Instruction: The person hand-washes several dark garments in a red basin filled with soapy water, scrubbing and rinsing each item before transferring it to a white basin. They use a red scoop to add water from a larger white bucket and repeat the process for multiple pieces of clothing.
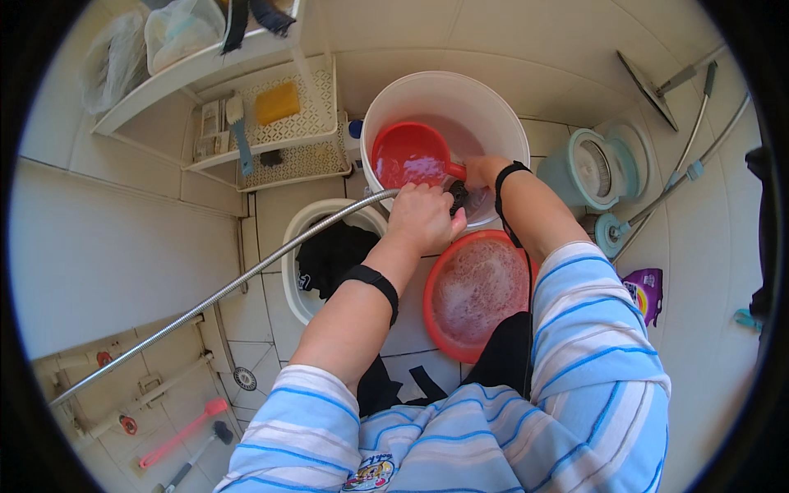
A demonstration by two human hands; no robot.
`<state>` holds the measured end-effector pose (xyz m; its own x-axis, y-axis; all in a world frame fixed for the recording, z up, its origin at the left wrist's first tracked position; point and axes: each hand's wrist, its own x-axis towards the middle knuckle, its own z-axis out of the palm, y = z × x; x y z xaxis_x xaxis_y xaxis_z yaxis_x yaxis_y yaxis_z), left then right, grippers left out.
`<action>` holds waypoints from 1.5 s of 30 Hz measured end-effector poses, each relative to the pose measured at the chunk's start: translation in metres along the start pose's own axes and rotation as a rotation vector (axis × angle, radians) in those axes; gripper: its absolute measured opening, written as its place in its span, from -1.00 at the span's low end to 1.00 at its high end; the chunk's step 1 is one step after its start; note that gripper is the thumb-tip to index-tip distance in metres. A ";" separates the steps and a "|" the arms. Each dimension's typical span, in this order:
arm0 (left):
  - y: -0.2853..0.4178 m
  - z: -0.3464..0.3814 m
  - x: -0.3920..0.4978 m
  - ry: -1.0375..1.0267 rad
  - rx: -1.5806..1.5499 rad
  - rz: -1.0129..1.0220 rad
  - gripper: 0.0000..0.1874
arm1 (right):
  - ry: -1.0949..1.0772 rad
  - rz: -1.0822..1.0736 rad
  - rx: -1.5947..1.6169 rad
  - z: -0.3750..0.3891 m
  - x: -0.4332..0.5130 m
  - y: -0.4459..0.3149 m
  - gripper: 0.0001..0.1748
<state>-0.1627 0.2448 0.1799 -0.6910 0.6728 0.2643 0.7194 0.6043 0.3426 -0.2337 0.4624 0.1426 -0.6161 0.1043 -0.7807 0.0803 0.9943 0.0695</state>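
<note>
My left hand [422, 212] is closed around the end of a flexible metal shower hose [283, 249], over the near rim of a large white bucket [441, 79]. A dark textured piece [457, 196] shows beside its fingers, perhaps the shower head. My right hand [484, 172] grips the handle of a red plastic dipper [410, 154] inside the bucket. Water glints in the dipper's bowl. Just below the bucket, a red basin [431, 308] holds foamy water [481, 286]. To the left, black cloth [336, 256] lies in a white basin [288, 271].
At upper left stands a white plastic shelf rack [259, 145] with a yellow block [277, 103] and a blue-handled brush [240, 135]. A light-blue mop bucket [592, 166], mop poles [684, 169] and a purple detergent bag [644, 296] are along the right wall. A floor drain [245, 378] lies at lower left.
</note>
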 end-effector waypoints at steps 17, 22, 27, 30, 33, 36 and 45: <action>0.003 -0.003 0.002 -0.098 0.035 -0.052 -0.64 | 0.034 -0.167 0.212 0.011 -0.013 -0.036 -0.42; 0.006 -0.004 0.002 -0.082 0.052 -0.056 -0.63 | -0.006 -0.081 0.683 0.023 -0.016 -0.036 -0.52; 0.006 -0.006 0.003 -0.133 0.031 -0.066 -0.62 | 0.041 -0.124 1.216 0.030 -0.042 -0.024 -0.62; 0.007 -0.008 0.005 -0.173 0.055 -0.068 -0.58 | 0.041 -0.132 1.243 0.023 -0.064 -0.019 -0.67; 0.009 -0.008 0.007 -0.174 0.099 -0.069 -0.58 | 0.119 -0.186 1.314 0.023 -0.091 -0.018 -0.65; 0.010 -0.005 0.007 -0.195 0.120 -0.083 -0.61 | 0.150 -0.341 1.375 0.025 -0.126 -0.012 -0.64; 0.005 0.005 0.006 0.178 0.084 0.111 -0.59 | 0.215 -0.436 1.524 0.072 -0.267 0.008 -0.64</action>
<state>-0.1630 0.2543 0.1793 -0.6034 0.6560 0.4534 0.7901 0.5689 0.2283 -0.0122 0.4408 0.3069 -0.8835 -0.0376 -0.4669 0.4667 0.0135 -0.8843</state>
